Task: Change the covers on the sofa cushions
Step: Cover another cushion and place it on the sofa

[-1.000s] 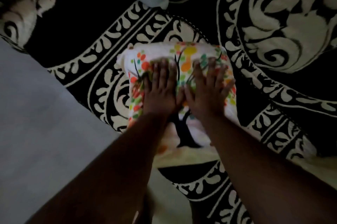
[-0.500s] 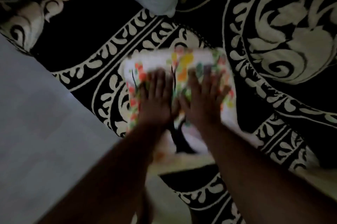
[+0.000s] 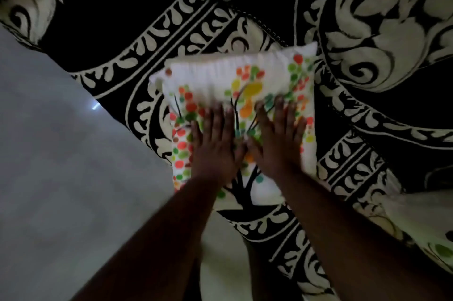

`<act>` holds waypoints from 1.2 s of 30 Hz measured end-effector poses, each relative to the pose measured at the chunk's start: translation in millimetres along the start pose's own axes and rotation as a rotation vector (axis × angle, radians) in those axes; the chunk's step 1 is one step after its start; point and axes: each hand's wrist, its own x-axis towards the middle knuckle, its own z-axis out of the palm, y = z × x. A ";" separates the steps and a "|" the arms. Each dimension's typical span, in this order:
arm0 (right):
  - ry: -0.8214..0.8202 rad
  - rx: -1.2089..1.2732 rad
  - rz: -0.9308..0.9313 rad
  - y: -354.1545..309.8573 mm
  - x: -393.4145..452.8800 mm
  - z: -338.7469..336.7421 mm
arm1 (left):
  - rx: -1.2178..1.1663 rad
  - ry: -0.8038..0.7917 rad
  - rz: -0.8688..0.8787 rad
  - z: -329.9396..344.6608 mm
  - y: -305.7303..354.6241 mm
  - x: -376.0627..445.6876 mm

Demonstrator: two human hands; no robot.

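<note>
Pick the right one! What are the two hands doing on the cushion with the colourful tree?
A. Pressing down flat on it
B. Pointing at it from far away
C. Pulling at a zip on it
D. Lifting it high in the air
A. The left hand and the right hand both lie palm down with fingers straight on the tree cushion, which rests on the black-and-cream patterned cloth.

Both hands, left (image 3: 215, 146) & right (image 3: 277, 139), flat on tree-print cushion (image 3: 245, 75) atop patterned spread (image 3: 147, 38)
</note>
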 end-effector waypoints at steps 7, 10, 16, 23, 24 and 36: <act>0.056 0.385 0.556 45.5 -38.7 -60.3 | -0.612 0.308 -0.630 -76.6 -45.6 -36.0; -0.126 0.606 0.679 48.2 -98.9 -43.4 | -0.936 -0.042 -0.778 -59.0 -28.2 -99.7; -0.200 0.391 0.660 44.2 -114.1 -44.7 | -0.672 -0.106 -0.741 -56.8 -32.2 -95.2; -0.468 0.336 0.656 76.1 -136.3 -28.9 | -0.284 -0.474 -0.464 -67.9 -59.6 -100.4; -0.493 0.415 0.640 78.4 -135.9 -29.3 | -0.303 -0.488 -0.461 -69.1 -63.6 -100.2; -0.110 1.206 0.785 54.2 -11.2 -102.7 | -1.174 -0.215 -0.637 -125.5 -15.6 -0.9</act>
